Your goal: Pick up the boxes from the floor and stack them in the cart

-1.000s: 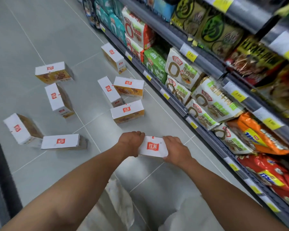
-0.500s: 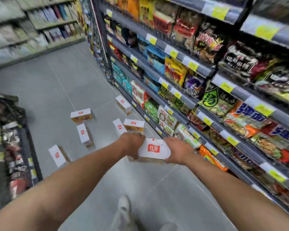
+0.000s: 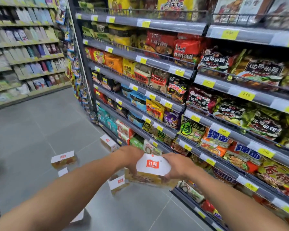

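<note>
I hold a white box with a red logo and a yellow picture side [image 3: 153, 169] in both hands, lifted well above the floor. My left hand [image 3: 129, 158] grips its left end and my right hand [image 3: 177, 166] grips its right end. Several matching boxes lie on the grey floor beyond: one [image 3: 63, 159] to the left, one [image 3: 108, 144] by the shelf base, one [image 3: 118, 183] just under my left wrist, and a partly hidden one [image 3: 63, 171]. No cart is in view.
A tall shelf unit [image 3: 173, 69] packed with noodle packets runs along the right, close to my right arm. Another shelf wall [image 3: 23, 47] stands across the aisle at the far left. Grey tiled floor [image 3: 40, 124] stretches between them.
Both hands have lifted the box from floor level to higher up. The view has tilted up, so the shelves fill the frame and fewer floor boxes show.
</note>
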### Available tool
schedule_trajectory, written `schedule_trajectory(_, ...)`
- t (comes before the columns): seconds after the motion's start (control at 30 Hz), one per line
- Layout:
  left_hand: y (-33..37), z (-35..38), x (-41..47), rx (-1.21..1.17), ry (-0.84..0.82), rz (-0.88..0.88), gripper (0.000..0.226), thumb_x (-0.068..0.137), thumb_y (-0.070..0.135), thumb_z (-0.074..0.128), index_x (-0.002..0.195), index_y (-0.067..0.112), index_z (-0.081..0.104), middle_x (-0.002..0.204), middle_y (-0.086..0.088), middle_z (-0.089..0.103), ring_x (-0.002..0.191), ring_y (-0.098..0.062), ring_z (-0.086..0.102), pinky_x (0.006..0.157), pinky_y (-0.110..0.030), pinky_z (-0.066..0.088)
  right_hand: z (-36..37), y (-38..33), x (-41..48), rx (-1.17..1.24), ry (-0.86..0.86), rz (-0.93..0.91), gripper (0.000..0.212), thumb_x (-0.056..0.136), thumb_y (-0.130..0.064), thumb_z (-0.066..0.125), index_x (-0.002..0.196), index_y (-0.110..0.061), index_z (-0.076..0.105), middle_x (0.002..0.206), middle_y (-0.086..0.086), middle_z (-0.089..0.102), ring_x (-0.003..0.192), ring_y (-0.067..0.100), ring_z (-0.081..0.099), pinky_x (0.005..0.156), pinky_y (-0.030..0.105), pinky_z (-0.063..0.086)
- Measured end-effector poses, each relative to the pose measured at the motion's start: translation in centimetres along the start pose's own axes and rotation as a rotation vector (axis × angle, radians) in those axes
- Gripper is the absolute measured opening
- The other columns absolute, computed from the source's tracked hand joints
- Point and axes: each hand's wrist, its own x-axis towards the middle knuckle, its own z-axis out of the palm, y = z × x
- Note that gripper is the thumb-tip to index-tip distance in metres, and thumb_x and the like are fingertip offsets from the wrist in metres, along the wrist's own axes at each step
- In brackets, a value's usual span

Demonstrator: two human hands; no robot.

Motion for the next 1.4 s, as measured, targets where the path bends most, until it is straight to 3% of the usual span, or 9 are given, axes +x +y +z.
schedule_trajectory(0.27,0.1,-3.2,2.4,0.098,0.022,0.175,0.080,0.075,0.044,0.085,0.141,0.024,0.045,0.129,-0.001,0.061,0.110,-0.024,0.061,0.078,-0.036,0.055,-0.2,0.4,-2.2,0.079,0.058,0.178,0.087,0.053,-0.064,0.080,0.133,-0.042,0.050,0.127,-0.015,0.058,0.117,0.016,0.055,0.090,0.042,0.053)
schedule_trajectory(0.47,4.9,-5.9,5.5,0.176,0.051,0.347,0.080,0.076,0.042,0.085,0.142,0.023,0.045,0.132,0.000,0.059,0.116,-0.024,0.059,0.078,-0.036,0.052,0.4,3.8,-6.9,0.125,0.116,0.349,0.087,0.055,-0.063,0.081,0.133,-0.038,0.051,0.128,-0.012,0.058,0.117,0.017,0.054,0.092,0.043,0.053)
schedule_trajectory(0.63,13.4,-8.9,8.1,0.247,0.068,0.544,0.077,0.075,0.039,0.087,0.138,0.021,0.046,0.132,-0.001,0.059,0.116,-0.025,0.059,0.083,-0.038,0.052,1.5,8.2,-14.1,0.189,0.158,0.551,0.081,0.056,-0.062,0.082,0.126,-0.035,0.054,0.121,-0.010,0.061,0.113,0.017,0.057,0.089,0.043,0.054)
schedule_trajectory(0.77,21.9,-10.6,9.7,0.312,0.105,0.695,0.078,0.074,0.048,0.087,0.135,0.021,0.046,0.128,-0.001,0.059,0.113,-0.025,0.060,0.089,-0.043,0.055,1.9,11.7,-21.2,0.220,0.193,0.716,0.084,0.060,-0.061,0.083,0.133,-0.034,0.051,0.128,-0.007,0.059,0.120,0.020,0.056,0.096,0.045,0.052)
schedule_trajectory(0.87,28.7,-11.8,10.1,0.349,0.119,0.804,0.078,0.073,0.048,0.087,0.135,0.025,0.046,0.125,0.001,0.060,0.110,-0.024,0.061,0.087,-0.046,0.058,2.6,14.0,-26.9,0.243,0.211,0.829,0.091,0.064,-0.058,0.083,0.142,-0.029,0.048,0.138,-0.005,0.056,0.126,0.021,0.054,0.101,0.042,0.050)
schedule_trajectory(1.07,43.3,-13.3,8.6,0.442,0.134,1.011,0.076,0.075,0.047,0.087,0.136,0.025,0.047,0.126,0.002,0.059,0.111,-0.024,0.061,0.079,-0.042,0.056,5.5,17.6,-39.2,0.353,0.260,1.042,0.090,0.060,-0.055,0.085,0.139,-0.031,0.050,0.133,-0.003,0.061,0.121,0.023,0.058,0.098,0.040,0.052)
schedule_trajectory(1.2,53.7,-13.3,7.0,0.501,0.139,1.127,0.077,0.075,0.048,0.087,0.135,0.022,0.047,0.129,-0.002,0.058,0.113,-0.027,0.060,0.087,-0.046,0.055,7.6,19.4,-47.8,0.411,0.289,1.163,0.084,0.059,-0.055,0.085,0.134,-0.034,0.052,0.125,-0.006,0.062,0.118,0.022,0.060,0.092,0.041,0.054)
schedule_trajectory(1.4,67.6,-12.3,4.3,0.547,0.136,1.277,0.079,0.074,0.043,0.087,0.137,0.020,0.045,0.136,-0.003,0.056,0.123,-0.029,0.056,0.094,-0.045,0.052,11.9,21.9,-58.9,0.450,0.361,1.327,0.091,0.060,-0.057,0.084,0.140,-0.033,0.049,0.131,-0.004,0.060,0.120,0.022,0.058,0.093,0.037,0.052)
